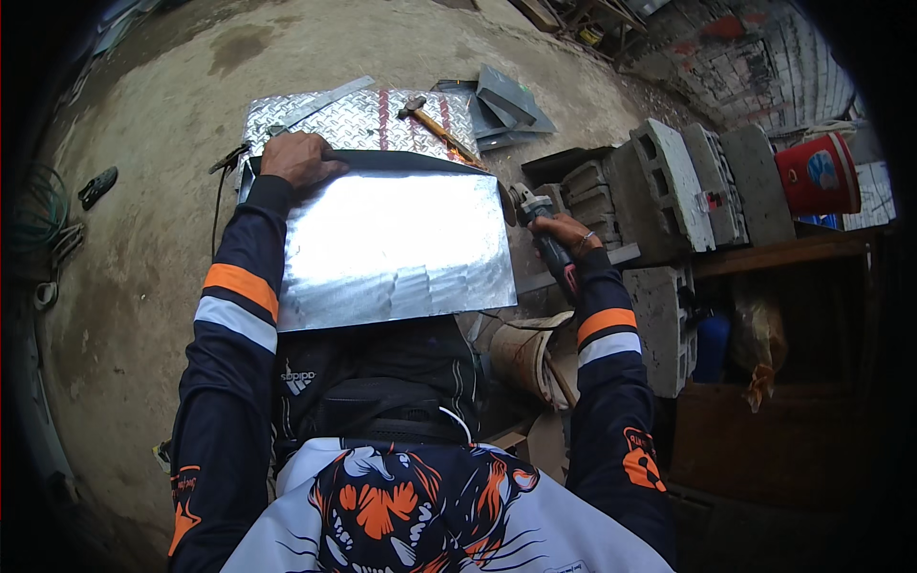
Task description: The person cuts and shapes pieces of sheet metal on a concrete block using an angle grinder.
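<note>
A shiny bent piece of sheet metal lies across my lap, its dark far edge folded up. My left hand is closed over that edge at the far left corner. In my right hand is an angle grinder, gripped around its body. The grinder's disc is up against the sheet's far right corner; whether it touches the metal I cannot tell. Beyond the sheet, a hammer with a yellowish handle rests on a diamond-pattern metal plate. A flat metal strip lies near the plate's far left edge.
Dark sheet-metal pieces lie past the plate. Concrete blocks and a red bucket line the right side. A pale bucket stands close under my right forearm. A dark shoe lies on the concrete floor at left.
</note>
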Demonstrator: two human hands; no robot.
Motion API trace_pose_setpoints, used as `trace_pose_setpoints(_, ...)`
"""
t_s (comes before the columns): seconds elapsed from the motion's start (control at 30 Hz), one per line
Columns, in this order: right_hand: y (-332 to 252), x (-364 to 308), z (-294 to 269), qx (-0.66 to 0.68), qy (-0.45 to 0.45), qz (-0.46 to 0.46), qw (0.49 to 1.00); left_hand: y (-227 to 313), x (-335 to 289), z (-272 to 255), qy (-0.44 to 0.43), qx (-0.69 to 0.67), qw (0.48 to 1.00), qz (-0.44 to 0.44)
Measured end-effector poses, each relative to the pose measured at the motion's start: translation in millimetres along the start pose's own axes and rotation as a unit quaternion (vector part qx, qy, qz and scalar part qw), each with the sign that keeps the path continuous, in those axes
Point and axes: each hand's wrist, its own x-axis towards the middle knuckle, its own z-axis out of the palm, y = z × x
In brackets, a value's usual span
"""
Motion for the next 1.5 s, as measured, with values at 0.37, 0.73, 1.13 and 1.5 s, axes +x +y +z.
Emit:
trace_pose_setpoints(0.37,-7,2,3,-0.019,0.021,0.004,1.0,-3,1,4,0.01,0.001,1.0,0.0)
trace_pose_setpoints(0.73,-7,7,5,-0.036,0.04,-0.003,0.999,-3,2,4,-0.014,-0.005,1.0,0.0)
trace_pose_setpoints(1.13,-5,4,11,-0.043,0.049,-0.011,0.998,-4,0,3,-0.016,-0.006,1.0,0.0)
trace_pose_setpoints(1.5,-7,4,10,-0.059,0.058,-0.028,0.996,-3,-1,3,-0.003,-0.006,1.0,0.004)
